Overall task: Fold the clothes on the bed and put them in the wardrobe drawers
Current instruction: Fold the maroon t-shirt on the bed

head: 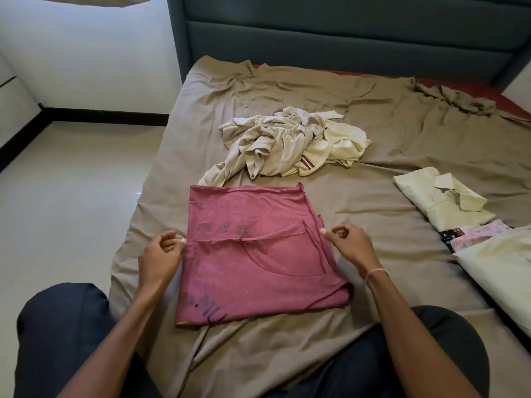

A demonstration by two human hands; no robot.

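A home bedroom — a bed [287,90] with a padded headboard [344,30], loose clothes [287,145], tiled floor [71,196].

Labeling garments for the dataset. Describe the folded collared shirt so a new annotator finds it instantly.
Start at the bed's brown sheet and go to its right side, right of the crumpled cream pile. The folded collared shirt lies there, pale green, buttoned collar up. Unlike the pink shirt between the hands, it is untouched and neatly squared.
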